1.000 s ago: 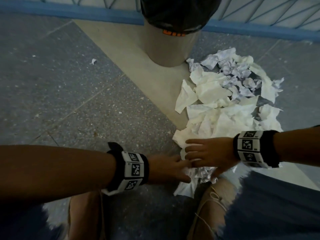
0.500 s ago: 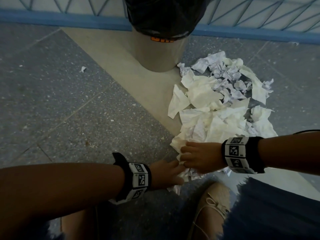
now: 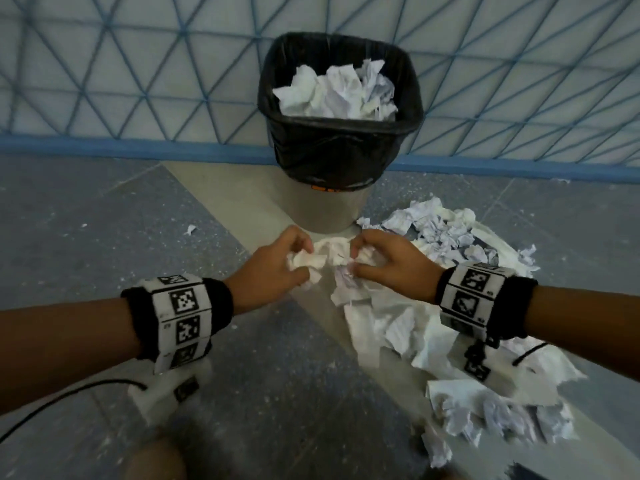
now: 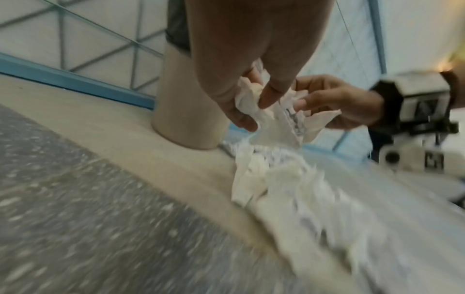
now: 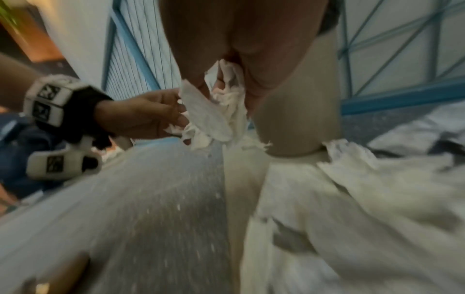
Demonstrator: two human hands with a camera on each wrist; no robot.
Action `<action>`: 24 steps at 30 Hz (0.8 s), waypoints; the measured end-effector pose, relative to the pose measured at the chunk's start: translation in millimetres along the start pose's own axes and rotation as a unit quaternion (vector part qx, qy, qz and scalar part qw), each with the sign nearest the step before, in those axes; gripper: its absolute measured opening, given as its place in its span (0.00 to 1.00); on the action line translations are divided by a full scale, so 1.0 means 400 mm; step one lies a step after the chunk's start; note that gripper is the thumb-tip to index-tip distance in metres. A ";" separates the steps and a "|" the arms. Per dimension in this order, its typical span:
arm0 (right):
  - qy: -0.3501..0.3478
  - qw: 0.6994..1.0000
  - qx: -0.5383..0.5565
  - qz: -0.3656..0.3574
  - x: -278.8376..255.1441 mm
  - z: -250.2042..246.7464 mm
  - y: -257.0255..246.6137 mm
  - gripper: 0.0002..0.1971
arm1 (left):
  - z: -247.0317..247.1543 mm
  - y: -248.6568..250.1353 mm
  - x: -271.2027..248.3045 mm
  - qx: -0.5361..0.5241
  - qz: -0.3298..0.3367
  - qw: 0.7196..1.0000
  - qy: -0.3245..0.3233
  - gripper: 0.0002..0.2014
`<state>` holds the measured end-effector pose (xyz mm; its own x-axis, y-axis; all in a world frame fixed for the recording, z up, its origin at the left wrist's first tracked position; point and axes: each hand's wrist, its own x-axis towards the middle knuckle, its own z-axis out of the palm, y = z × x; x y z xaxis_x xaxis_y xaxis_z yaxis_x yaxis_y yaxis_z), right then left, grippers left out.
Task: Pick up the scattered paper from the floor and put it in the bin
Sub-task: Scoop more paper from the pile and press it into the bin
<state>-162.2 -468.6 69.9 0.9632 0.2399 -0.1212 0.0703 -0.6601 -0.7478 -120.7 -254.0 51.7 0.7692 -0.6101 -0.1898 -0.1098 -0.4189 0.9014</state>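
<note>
Both hands hold one bunch of crumpled white paper (image 3: 329, 254) off the floor, just in front of the bin's base. My left hand (image 3: 277, 268) grips its left side, fingers curled round it (image 4: 251, 103). My right hand (image 3: 384, 261) grips its right side (image 5: 221, 111). The bin (image 3: 332, 209) is a beige tub with a black liner (image 3: 339, 150), and crumpled paper (image 3: 339, 91) fills it near the rim. A big heap of scattered paper (image 3: 433, 323) lies on the floor under and right of my right hand.
A wall with a blue triangle pattern (image 3: 138, 81) and a blue skirting strip (image 3: 121, 147) stands right behind the bin. Grey speckled floor (image 3: 86, 220) stretches to the left, with a small paper scrap (image 3: 190, 230). A knee (image 3: 156, 459) shows at the bottom edge.
Both hands closed on a bunch of paper at the near end of the heap and lifted it forward toward the bin. The head view tilted up, bringing the bin's opening into sight.
</note>
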 end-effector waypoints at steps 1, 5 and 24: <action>0.025 0.999 0.035 0.009 0.020 -0.014 -0.024 0.07 | -0.015 0.028 0.011 -0.046 -0.004 0.999 0.019 0.12; 0.100 0.981 0.167 -0.014 0.079 -0.066 -0.124 0.04 | -0.051 0.145 0.046 -0.131 0.029 0.989 0.057 0.15; 0.084 0.978 -0.183 0.051 0.342 -0.325 -0.213 0.18 | -0.293 0.366 0.314 0.281 -0.004 0.952 0.125 0.32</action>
<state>-2.7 -471.9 201.9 0.9968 0.0604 -0.0514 0.0309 -0.8929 -0.4493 33.7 -313.1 205.6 0.8889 -0.4568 -0.0341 -0.3694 -0.7590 0.5362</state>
